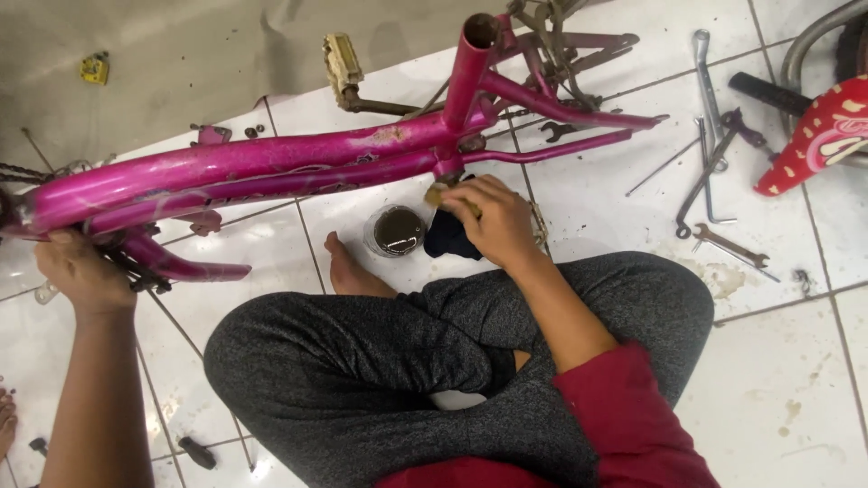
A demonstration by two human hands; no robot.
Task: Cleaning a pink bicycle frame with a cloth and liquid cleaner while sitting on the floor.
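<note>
A bright pink bicycle frame lies across the white tiled floor in front of my crossed legs. My left hand grips the frame's left end near the pink fork. My right hand is closed on a small tan piece and a dark cloth, pressed against the frame's lower joint. A small jar of dark liquid stands just left of that hand, by my bare foot.
Spanners, thin rods and other tools lie scattered on the tiles at right. A red patterned saddle sits at the far right. A cream pedal sticks up behind the frame. A chain hangs at far left.
</note>
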